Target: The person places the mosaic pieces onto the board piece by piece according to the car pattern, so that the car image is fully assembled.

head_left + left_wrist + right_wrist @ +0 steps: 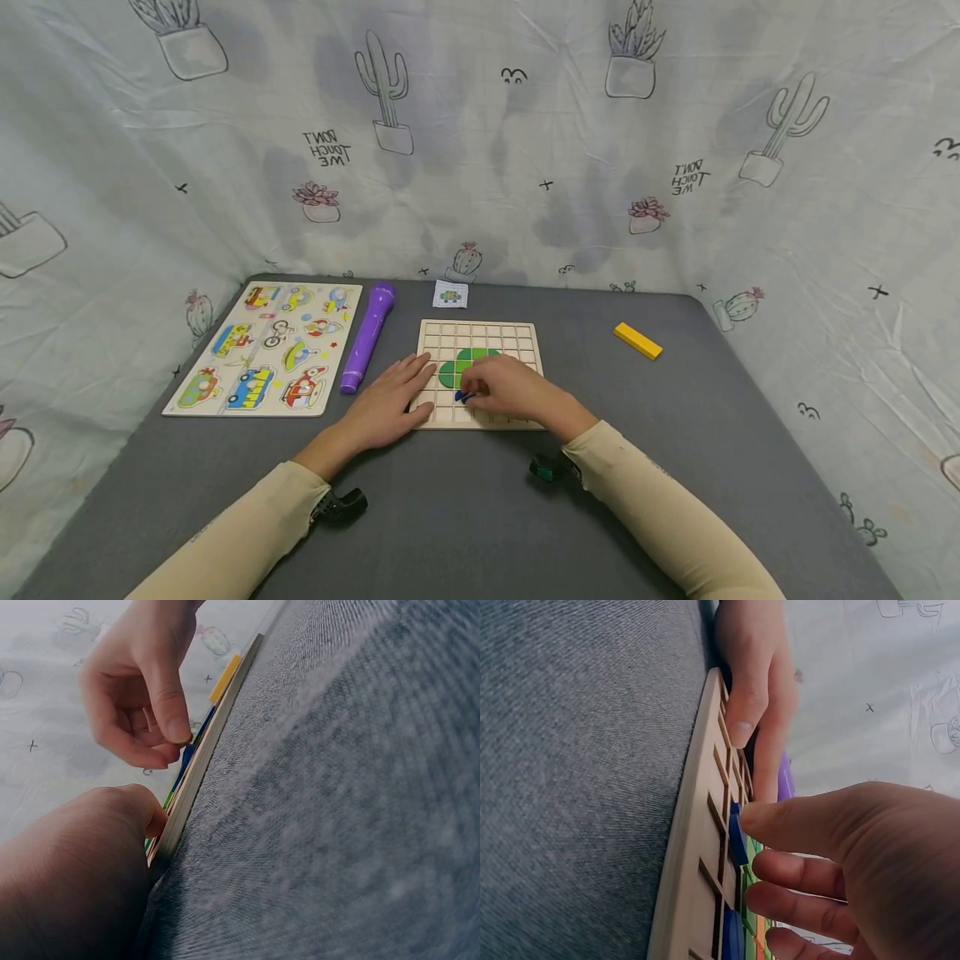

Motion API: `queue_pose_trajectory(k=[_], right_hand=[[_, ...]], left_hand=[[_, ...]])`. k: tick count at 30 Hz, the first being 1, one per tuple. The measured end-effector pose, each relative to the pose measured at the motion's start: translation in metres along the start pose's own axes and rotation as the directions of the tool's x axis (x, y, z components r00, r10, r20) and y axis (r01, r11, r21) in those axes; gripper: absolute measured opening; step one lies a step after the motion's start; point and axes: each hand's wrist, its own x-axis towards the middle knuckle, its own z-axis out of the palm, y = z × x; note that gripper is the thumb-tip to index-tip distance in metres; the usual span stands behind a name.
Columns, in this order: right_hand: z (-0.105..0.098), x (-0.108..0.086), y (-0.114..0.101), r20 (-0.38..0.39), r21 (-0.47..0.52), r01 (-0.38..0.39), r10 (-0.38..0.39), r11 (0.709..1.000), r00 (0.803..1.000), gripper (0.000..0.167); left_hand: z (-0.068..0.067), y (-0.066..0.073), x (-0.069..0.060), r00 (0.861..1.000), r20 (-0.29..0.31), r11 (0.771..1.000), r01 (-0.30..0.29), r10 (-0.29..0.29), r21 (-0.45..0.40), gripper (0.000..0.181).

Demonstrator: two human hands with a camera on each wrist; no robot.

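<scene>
A square wooden grid board (450, 418) lies on the table with green pieces (459, 367) set in its middle cells, forming a rounded shape. My left hand (388, 404) rests along the board's left edge, fingers spread and fairly straight. Over the lower middle cells, my right hand (510, 387) pinches a small dark blue piece (737, 838) with thumb and finger, tilted against the grid. Another blue piece (733, 935) lies in a nearby cell in the right wrist view. The right hand hides part of the board in the head view.
Left of the board are a purple microphone-shaped stick (367, 337) and a vehicle puzzle board (258, 350). A small picture card (450, 294) lies behind the grid. To the right sits a yellow block (637, 341). A patterned curtain (495, 167) closes off the back.
</scene>
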Motion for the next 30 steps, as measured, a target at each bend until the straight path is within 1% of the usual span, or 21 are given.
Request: queue_pose_trajectory(k=[11, 16, 23, 26, 30], right_hand=[[0.001, 0.007, 0.002, 0.010, 0.026, 0.024, -0.024, 0.999, 1.000, 0.008], [0.004, 0.010, 0.004, 0.009, 0.033, 0.005, -0.006, 0.999, 1.000, 0.008], [0.008, 0.009, 0.004, 0.009, 0.016, 0.000, 0.000, 1.000, 1.000, 0.011], [0.005, 0.005, 0.004, -0.016, 0.007, 0.006, -0.006, 1.000, 1.000, 0.013], [-0.005, -0.003, 0.005, -0.084, 0.008, 0.010, -0.009, 1.000, 0.996, 0.013]], left_hand=[[0.002, 0.000, 0.001, 1.000, -0.002, 1.000, 0.001, -0.002, -0.010, 0.071], [0.003, 0.000, 0.002, 1.000, -0.002, 1.000, 0.003, -0.003, -0.005, 0.071], [0.005, 0.001, -0.002, 1.000, -0.005, 1.000, 0.010, -0.010, -0.017, 0.071], [0.006, 0.000, -0.004, 1.000, -0.006, 1.000, 0.014, -0.014, -0.020, 0.071], [0.007, -0.001, -0.005, 1.000, -0.001, 0.999, 0.027, -0.027, -0.027, 0.071]])
